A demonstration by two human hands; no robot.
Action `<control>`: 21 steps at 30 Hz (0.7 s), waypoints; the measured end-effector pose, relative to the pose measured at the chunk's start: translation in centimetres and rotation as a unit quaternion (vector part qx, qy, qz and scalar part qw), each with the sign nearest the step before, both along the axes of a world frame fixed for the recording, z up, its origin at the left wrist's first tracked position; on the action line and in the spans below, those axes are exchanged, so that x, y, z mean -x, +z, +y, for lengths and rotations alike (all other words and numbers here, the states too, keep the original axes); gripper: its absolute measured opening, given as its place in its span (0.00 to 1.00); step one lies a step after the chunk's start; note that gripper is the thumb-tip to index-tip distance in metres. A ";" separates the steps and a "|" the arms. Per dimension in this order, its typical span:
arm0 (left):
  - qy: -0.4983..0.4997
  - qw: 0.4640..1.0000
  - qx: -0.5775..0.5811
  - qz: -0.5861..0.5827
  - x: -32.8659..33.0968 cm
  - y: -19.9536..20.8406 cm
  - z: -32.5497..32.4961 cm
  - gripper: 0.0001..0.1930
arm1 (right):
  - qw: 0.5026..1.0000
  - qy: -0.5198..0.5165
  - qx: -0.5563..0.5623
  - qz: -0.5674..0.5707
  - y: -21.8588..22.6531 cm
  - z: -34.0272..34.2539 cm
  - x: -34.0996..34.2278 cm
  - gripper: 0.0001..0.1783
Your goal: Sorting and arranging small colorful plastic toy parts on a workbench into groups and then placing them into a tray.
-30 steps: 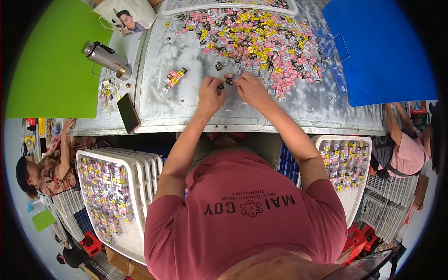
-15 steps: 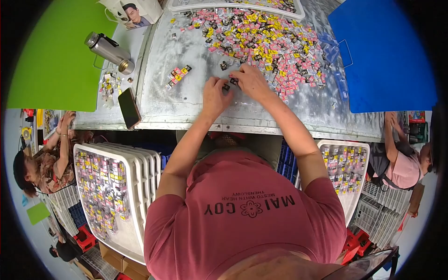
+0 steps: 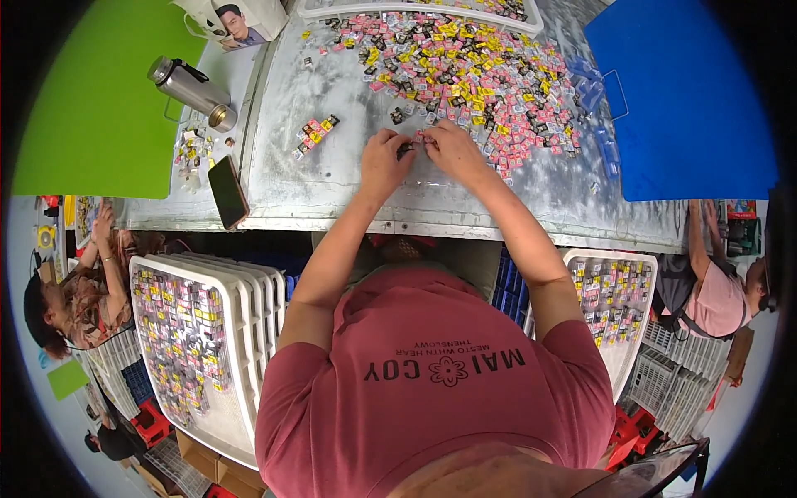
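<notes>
- Two tiny blocks, one dark (image 3: 404,150) and one pink (image 3: 418,135), sit between the hands, inward from the middle of the table's near edge.
- Left hand (image 3: 384,164): thumb and fingers pinch the dark one. Right hand (image 3: 454,155): fingertips are at the pink one; whether they clasp it, I cannot tell.
- Both look light, stiff and perhaps slick; opposite sides, taken with fingertips, should give the best hold.
- A cluster of blocks (image 3: 315,136) lies toward the table's left edge; a loose pile (image 3: 465,75) spreads toward the far edge, below a white tray (image 3: 398,11).
- The scuffed, greyish table (image 3: 349,187) looks hard and smooth, so blocks probably slide easily.
- Beyond its left edge: smartphone (image 3: 227,192), steel flask (image 3: 187,87), green panel (image 3: 100,116). At its right: blue panel (image 3: 677,100).
- Stacked trays (image 3: 237,332) stand below the near edge; co-workers (image 3: 91,290) flank both sides.
</notes>
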State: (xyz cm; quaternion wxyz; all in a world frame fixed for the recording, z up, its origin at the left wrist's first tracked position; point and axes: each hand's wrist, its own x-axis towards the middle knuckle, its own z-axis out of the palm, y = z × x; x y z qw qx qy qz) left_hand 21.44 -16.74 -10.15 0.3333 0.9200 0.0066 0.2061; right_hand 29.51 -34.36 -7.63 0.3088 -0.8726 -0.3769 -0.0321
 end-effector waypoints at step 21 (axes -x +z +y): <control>0.005 0.998 0.029 0.047 2.1 0.2 2.4 0.19 | 0.994 -0.055 0.016 -0.091 -0.2 1.5 -2.0 0.09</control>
